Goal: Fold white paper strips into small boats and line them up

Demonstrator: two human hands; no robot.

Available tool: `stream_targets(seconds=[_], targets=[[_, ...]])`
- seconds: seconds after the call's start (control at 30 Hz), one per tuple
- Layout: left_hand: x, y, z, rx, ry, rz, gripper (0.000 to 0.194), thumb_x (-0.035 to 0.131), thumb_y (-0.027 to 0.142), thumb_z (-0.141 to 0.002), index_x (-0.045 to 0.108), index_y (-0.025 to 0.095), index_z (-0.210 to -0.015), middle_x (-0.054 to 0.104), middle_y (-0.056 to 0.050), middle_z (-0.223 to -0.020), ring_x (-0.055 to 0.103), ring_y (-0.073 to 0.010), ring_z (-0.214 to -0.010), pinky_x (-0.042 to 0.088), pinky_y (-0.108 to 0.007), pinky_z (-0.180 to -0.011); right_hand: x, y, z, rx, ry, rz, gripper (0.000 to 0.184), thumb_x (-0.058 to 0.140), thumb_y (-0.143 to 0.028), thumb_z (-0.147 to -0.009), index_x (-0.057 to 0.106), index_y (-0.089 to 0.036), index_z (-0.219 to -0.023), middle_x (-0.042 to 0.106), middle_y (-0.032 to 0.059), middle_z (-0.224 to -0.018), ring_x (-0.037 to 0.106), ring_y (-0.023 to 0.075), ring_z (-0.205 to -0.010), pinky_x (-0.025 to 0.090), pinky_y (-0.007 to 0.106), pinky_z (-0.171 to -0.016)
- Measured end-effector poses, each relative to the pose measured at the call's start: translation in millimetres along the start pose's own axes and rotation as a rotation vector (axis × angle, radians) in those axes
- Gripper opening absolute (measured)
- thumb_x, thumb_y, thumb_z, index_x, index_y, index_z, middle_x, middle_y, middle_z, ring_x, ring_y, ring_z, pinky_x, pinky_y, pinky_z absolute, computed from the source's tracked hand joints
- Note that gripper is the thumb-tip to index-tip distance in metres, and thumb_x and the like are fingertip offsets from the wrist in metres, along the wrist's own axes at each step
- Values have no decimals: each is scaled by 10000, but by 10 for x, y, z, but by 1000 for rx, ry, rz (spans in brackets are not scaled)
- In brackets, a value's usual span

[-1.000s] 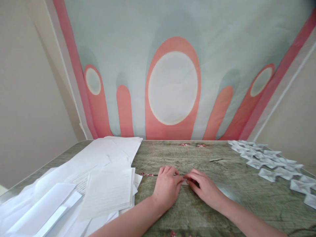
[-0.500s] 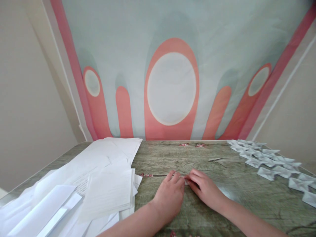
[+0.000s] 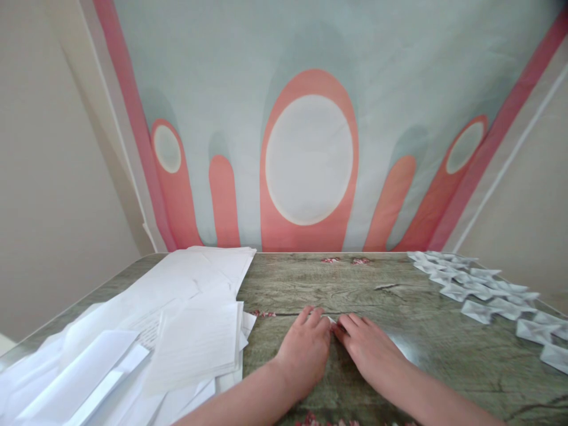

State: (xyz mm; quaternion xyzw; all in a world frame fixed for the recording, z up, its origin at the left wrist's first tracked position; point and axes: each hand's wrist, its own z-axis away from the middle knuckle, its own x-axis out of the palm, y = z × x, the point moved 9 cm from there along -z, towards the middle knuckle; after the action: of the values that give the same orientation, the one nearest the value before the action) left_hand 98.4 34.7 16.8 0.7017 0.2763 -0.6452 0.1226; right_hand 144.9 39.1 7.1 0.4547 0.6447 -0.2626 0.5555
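Over the middle of the wood-patterned table (image 3: pixel 288 284), my left hand (image 3: pixel 305 349) rests with fingers bent and close together. My right hand (image 3: pixel 366 343) meets it from the right, thumb and fingers closed together. A small piece of folded white paper (image 3: pixel 332 320) shows between the fingertips of both hands; most of it is hidden beneath them. Several folded white paper shapes with pointed ends (image 3: pixel 477 310) lie in rows to the right of my right hand.
At the left, a large pile of white paper sheets (image 3: pixel 199 272) covers the table, with smaller cut sheets (image 3: pixel 195 343) and a folded strip (image 3: pixel 80 378) on top. Behind the table's far edge hangs a backdrop (image 3: pixel 310 160) with pink arches.
My right hand has turned more palm-down, its fingers bending in over the paper and closer to my left hand. The left hand stays nearly in place.
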Motion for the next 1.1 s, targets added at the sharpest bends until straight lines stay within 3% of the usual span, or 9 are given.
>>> stream_targets(seconds=[0.27,0.5,0.67,0.9,1.1], targets=[[-68,-50,49,-18,-30,59,453,522,279,-749,522,89,-1161,563,-112,-1117,341,-298,-1183,155,-441,-1048,-48,104,66,-58,-61,-102,326,452,-8,-790,617,-162,-1026,619,69,-1004,546,207,-901,412,314,-711],[-24,-59,66,-29,-46,90,460,467,275,-786,485,107,-1214,515,-91,-1239,263,-284,-1264,102,-440,-1068,13,132,50,-47,-46,-88,234,471,-44,-826,646,-153,-935,614,69,-917,549,214,-874,416,324,-707],[28,-35,58,-8,-87,83,510,479,272,-771,459,81,-1243,476,-101,-1293,240,-279,-1279,83,-432,-1078,-12,165,35,-40,-61,-134,235,485,-86,-850,648,-196,-978,601,60,-910,548,207,-892,413,312,-730],[-22,-90,55,-23,-93,196,509,468,221,-734,460,107,-1229,517,-99,-1238,432,-234,-1126,182,-375,-1059,-102,146,-43,-4,-176,-163,271,415,-109,-885,678,-174,-889,606,76,-896,552,215,-868,408,312,-720],[0,-107,115,-74,-37,221,477,449,209,-752,469,108,-1218,507,-108,-1238,448,-247,-1084,263,-384,-1021,-97,100,-72,17,-123,-232,220,486,-35,-769,679,-139,-785,609,86,-900,536,230,-883,399,313,-760]])
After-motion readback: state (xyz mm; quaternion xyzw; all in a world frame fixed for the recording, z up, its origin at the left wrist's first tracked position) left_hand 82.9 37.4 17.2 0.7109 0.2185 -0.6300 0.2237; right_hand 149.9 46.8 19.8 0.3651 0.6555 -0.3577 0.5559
